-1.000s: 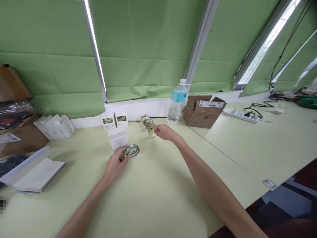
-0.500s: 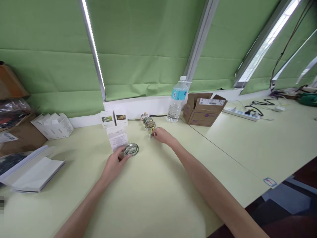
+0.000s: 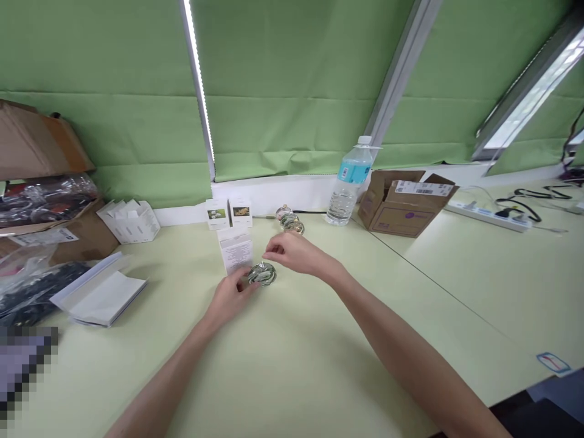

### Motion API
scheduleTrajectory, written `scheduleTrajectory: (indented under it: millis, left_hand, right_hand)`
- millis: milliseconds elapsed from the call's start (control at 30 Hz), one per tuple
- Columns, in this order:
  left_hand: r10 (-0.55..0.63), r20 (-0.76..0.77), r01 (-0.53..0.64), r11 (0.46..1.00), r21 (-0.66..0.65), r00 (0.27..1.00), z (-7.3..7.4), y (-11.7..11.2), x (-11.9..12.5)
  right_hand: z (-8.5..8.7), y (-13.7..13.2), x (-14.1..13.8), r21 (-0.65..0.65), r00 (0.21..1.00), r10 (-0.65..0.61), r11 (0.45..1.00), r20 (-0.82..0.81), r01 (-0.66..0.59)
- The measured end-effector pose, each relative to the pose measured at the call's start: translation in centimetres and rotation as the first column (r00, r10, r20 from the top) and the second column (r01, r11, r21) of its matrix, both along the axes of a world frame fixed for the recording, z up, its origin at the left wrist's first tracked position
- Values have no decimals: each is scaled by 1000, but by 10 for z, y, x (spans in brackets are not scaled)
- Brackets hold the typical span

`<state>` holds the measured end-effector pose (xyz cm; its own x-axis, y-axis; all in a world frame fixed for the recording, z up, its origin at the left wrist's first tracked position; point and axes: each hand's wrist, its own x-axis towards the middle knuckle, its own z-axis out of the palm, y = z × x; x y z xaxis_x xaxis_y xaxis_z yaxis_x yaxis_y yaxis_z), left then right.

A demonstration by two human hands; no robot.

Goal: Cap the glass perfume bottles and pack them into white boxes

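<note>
1. Green blinds point(image 3: 114, 61) covered the wall across the top of the frame, and a pale green tabletop point(image 3: 91, 383) filled the lower half.
2. At the upper right of the tabletop stood an open cardboard box point(image 3: 406, 210), with a power strip point(image 3: 488, 216) beyond it. A water bottle point(image 3: 349, 182) stood just left of the box.
3. Packaging and papers lay heaped at the far left of the frame.
4. Near the center, a white box point(image 3: 236, 250) stood just behind the glass globe point(image 3: 263, 274), so it blocked any approach from that side. Two small boxes point(image 3: 229, 213) stood farther back, and two other globes point(image 3: 291, 222) sat at upper center.
5. The glass globe rested on the tabletop at the center of the frame, between both hands. It looked smooth, fragile and fairly heavy for its size, and likely slippery. The round body seemed a safer place to hold than the small metal collar point(image 3: 262, 265) on top.
6. The left hand point(image 3: 230, 296) had its fingers at the globe's left side, but its grip could not be judged as firm or light.
7. The right hand point(image 3: 292, 254) was just above the globe, its grip loosely curled and empty.
</note>
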<state>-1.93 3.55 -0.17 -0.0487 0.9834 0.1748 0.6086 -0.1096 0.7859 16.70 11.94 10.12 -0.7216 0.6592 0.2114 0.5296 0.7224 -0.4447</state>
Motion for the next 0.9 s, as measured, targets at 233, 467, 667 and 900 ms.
scheduleTrajectory:
  millis: [233, 467, 667, 900]
  left_hand:
    - [8, -17, -8, 1000, -3, 1000, 4, -2, 1]
    - [-3, -42, 1, 1000, -27, 999, 6, -3, 1]
    - [-6, -31, 4, 999, -34, 999, 5, -2, 0]
    - [-6, -29, 5, 1000, -26, 1000, 5, -2, 0]
  right_hand:
    - [-10, -13, -14, 141, 989, -49, 990, 141, 28]
    - [-10, -23, -18, 332, 964, -111, 943, 242, 26]
    - [-10, -31, -26, 389, 933, -186, 920, 309, 54]
    - [-12, -32, -29, 400, 925, -231, 911, 301, 98]
